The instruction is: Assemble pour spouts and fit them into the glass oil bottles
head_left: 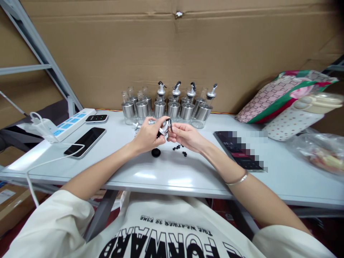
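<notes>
Above the middle of the table, my left hand [146,135] is closed around a silver pourer spout [163,131] with a black base. The fingers of my right hand [188,137] pinch at the spout's tip, by its black flip cap [170,123]; whether they grip the cap or a smaller part is hidden. Below my hands lie a round black lid [156,153] and several small black pieces [184,154]. More silver spout parts [136,126] lie partly hidden behind my left hand.
Glass bottles with steel sleeves [142,106] stand in rows at the back, several topped with spouts [176,88]. Left are a power strip [75,123], a small black device [96,118] and a phone [86,142]. Right are another phone [236,148], a dotted flask [295,116] and a patterned bag [271,96].
</notes>
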### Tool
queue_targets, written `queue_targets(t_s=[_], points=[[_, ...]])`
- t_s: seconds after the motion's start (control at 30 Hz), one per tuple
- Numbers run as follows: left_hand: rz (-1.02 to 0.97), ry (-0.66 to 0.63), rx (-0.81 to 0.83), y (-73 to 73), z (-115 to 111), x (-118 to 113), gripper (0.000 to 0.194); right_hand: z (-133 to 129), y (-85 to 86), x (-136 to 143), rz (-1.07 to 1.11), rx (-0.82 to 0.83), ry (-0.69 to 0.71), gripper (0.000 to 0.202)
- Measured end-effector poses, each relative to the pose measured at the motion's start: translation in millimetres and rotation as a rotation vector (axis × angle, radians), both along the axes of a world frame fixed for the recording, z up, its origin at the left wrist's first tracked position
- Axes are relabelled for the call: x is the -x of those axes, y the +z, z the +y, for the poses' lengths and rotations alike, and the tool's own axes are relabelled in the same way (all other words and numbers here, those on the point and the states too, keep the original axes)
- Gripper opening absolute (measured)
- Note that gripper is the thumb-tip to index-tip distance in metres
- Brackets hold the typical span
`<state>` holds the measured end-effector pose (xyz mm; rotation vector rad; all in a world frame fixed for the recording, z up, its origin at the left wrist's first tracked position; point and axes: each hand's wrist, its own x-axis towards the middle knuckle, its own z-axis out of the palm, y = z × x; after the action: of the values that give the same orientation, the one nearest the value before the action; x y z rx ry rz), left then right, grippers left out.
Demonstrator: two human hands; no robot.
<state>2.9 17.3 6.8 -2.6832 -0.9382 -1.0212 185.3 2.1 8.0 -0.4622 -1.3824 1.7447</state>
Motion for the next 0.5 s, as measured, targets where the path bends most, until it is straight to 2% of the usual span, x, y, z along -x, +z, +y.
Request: queue_targets(t_s=[0.07,0.27,0.37,0.5], points=[[-0.002,-0.019,0.033,2.1,-1,0,0.055,0,1.4,-1,-0.010,-0.013,-0.006,0.030],[0.045,-0.198,0.075,1.8,-3,-1,0.060,4,5.9,-12,-0.079,-0.016,-0.014,0.032],[0.100,-0.260,0.114,-2.3,-4,-2,0.063,7,4.5,-19,-0.124,-0.007,0.056,0.033],[0.079,-0.318,0.123,-3.0,-9,-3,0.065,10,0.6,-24,-0.154,0.036,0.179,0.039]])
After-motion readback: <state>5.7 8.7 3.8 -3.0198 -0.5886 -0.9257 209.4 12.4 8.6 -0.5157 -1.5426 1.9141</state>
